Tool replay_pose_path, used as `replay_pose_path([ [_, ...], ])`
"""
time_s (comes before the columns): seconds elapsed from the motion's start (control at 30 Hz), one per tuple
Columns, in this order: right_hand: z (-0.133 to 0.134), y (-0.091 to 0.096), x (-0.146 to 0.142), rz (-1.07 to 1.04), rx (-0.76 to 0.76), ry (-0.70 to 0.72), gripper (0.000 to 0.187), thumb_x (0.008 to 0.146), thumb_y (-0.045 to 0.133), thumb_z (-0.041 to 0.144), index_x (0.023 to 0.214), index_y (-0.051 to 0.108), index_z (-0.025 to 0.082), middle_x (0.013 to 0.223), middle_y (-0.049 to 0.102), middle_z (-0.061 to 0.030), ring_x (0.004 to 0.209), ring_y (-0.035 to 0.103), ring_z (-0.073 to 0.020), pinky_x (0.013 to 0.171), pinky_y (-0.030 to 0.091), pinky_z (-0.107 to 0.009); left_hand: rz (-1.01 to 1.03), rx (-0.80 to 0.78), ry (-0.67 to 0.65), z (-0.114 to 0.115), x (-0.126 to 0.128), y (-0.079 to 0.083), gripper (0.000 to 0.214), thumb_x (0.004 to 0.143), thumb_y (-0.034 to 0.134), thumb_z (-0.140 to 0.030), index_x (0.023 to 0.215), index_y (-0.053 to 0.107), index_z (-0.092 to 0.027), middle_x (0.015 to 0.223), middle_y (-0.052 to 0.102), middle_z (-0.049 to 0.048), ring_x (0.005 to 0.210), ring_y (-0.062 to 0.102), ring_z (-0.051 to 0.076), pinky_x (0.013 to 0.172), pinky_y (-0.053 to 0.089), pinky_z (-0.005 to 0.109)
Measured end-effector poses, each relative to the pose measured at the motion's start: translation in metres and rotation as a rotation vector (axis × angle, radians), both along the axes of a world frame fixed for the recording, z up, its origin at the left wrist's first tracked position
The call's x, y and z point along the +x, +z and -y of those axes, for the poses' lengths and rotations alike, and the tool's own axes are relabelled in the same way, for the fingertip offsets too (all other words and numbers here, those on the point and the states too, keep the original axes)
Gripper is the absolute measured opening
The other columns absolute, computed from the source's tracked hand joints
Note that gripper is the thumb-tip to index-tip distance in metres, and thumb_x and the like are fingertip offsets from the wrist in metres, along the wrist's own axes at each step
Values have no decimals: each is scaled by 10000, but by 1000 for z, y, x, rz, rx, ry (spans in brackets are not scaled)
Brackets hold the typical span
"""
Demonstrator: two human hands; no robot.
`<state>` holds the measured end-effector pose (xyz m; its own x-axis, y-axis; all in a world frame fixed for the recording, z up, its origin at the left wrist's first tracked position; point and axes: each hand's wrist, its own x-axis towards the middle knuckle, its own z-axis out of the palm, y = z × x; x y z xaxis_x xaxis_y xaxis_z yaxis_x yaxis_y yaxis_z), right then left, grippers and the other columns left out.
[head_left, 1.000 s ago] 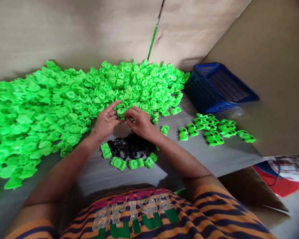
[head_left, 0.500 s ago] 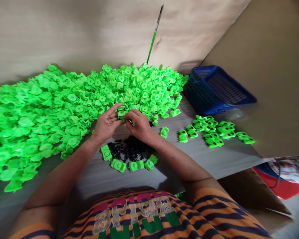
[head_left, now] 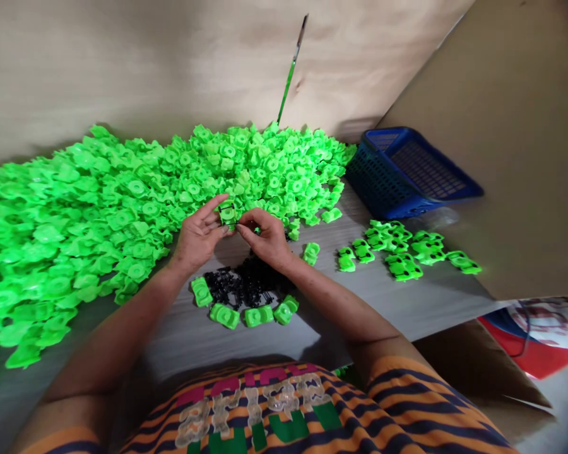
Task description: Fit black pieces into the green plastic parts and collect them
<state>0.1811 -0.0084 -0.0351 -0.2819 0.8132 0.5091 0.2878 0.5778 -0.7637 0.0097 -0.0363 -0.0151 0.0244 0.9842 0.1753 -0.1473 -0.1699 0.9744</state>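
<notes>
My left hand (head_left: 199, 238) is closed on a small green toy car body (head_left: 228, 213), its underside facing me and one black wheel axle lying across its far end. At the near end, my right hand (head_left: 266, 236) pinches a second black axle (head_left: 231, 224) against the body; its fingertips partly hide it. Below my hands lies a heap of black axles (head_left: 236, 287), with several loose green car bodies (head_left: 224, 315) around its near edge. One more green body (head_left: 311, 253) rests just right of my right wrist.
A large pile of green car bodies (head_left: 123, 195) spreads along the back and left of the table. To the right sit several cars with black axles (head_left: 402, 266). Behind them a blue basket (head_left: 388, 183) leans tilted. A thin stick (head_left: 291, 72) stands against the back board.
My right fingers have shifted slightly and now show the near axle at the car body more plainly. The left hand keeps its hold. The view has moved a little.
</notes>
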Motion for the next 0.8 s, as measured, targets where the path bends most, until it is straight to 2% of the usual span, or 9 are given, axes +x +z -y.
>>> replay_pose_path([
  [0.27, 3, -4, -3, -74, 68, -7, 143, 933, 588, 303, 829, 629, 213, 811, 663, -24, 754, 593, -152, 734, 495, -298, -1, 27, 15, 2, 2, 1, 696, 695, 824, -230, 1374, 676, -189, 873, 767, 8, 864, 753, 188, 849, 653, 346],
  [0.43, 3, -3, -3, -56, 40, -32, 145, 927, 595, 311, 821, 629, 217, 794, 670, -21, 724, 583, -150, 731, 496, -304, 2, 18, 19, 3, 3, 3, 664, 693, 826, -236, 1342, 694, -199, 957, 788, 34, 933, 760, 211, 855, 653, 347],
  [0.7, -1, -7, -5, -78, 9, -11, 126, 907, 595, 301, 817, 628, 219, 778, 651, -11, 717, 575, -150, 729, 495, -305, 14, 14, 42, 1, 4, -1, 635, 679, 817, -206, 1306, 721, -199, 789, 707, -21, 796, 717, 164, 833, 654, 352],
  [0.8, -1, -7, -7, -71, 10, -9, 119, 900, 590, 286, 806, 620, 220, 772, 644, -10, 722, 564, -154, 733, 494, -309, 20, 11, 47, 1, 4, -2, 637, 663, 811, -196, 1294, 729, -200, 798, 708, -19, 797, 711, 165, 829, 653, 362],
])
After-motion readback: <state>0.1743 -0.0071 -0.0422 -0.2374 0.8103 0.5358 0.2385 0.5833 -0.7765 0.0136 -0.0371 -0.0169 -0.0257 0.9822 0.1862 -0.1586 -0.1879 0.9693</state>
